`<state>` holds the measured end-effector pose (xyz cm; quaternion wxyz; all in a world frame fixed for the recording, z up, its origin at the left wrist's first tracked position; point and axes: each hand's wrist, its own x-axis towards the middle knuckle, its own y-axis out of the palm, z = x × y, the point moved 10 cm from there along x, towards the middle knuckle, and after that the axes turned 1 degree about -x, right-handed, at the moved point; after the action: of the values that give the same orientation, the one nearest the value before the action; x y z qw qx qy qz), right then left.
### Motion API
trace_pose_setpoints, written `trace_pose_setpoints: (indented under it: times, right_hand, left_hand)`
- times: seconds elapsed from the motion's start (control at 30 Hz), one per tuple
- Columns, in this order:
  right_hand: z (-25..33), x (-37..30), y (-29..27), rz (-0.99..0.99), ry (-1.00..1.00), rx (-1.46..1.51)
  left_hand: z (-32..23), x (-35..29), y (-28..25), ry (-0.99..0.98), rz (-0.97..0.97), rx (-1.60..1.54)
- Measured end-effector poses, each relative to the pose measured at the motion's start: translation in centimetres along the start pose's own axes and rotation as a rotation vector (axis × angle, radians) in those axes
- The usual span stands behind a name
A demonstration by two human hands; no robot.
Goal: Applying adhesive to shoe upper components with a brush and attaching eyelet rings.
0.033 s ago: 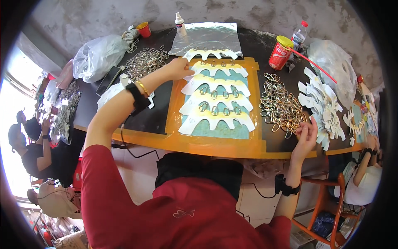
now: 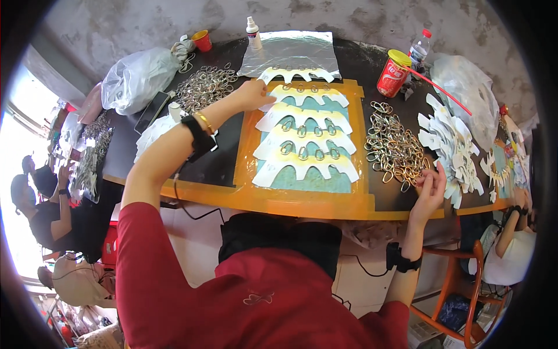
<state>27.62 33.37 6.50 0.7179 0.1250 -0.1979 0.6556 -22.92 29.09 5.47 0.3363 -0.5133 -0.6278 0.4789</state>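
Note:
My left hand [image 2: 254, 95] is at the far left of the work area, its fingers pinched at the left end of a white toothed strip [image 2: 317, 99]. Below that strip lie several more, each with a yellow band, such as the nearest strip [image 2: 279, 174]. Oval metal rings [image 2: 303, 152] sit along these bands, in the gaps between the strips. On the right, my right hand [image 2: 431, 187] rests at the near edge of a pile of metal rings [image 2: 392, 145]. Its fingers are loosely curled and apart, the index finger raised; I see nothing held there.
Silver foil [image 2: 290, 49] with a white bottle [image 2: 254, 35] lies behind the strips. Another ring pile [image 2: 204, 87] and a plastic bag [image 2: 139, 78] are on the left. Loose white strips [image 2: 450, 145], a red can [image 2: 392, 75] and a water bottle [image 2: 419, 47] stand right. Other people sit on both sides.
My left forearm has shifted slightly to the right, the hand staying at the strip's left end. My right hand stays by the ring pile.

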Motion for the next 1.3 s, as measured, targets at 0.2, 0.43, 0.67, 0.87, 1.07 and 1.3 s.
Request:
trace_pose_setpoints:
  times: [0.2,0.43,0.67,0.87,1.07,1.3]
  right_hand:
    - [2.7,-4.3,-0.4,-0.088,-0.121,-0.1]
    - [6.5,-13.1,5.6,0.257,-0.199,-0.041]
    - [6.5,-16.0,9.1,0.372,0.024,0.181]
    - [4.2,-16.3,10.9,0.395,0.345,0.359]
    - [4.7,-18.6,11.6,0.424,0.786,0.722]
    - [2.6,-20.7,10.3,0.378,0.884,0.68]
  left_hand:
    - [0.5,2.2,0.8,-0.089,0.032,-0.021]
    - [0.2,4.2,-1.2,-0.071,0.025,-0.443]
    - [-4.7,5.2,-1.7,-0.17,0.032,-1.44]
    - [-13.0,-2.3,-3.5,0.059,0.172,-1.515]
    - [-14.8,-16.6,0.6,0.12,0.239,-1.283]
    - [-10.6,-26.3,11.0,-0.26,0.364,-1.614]
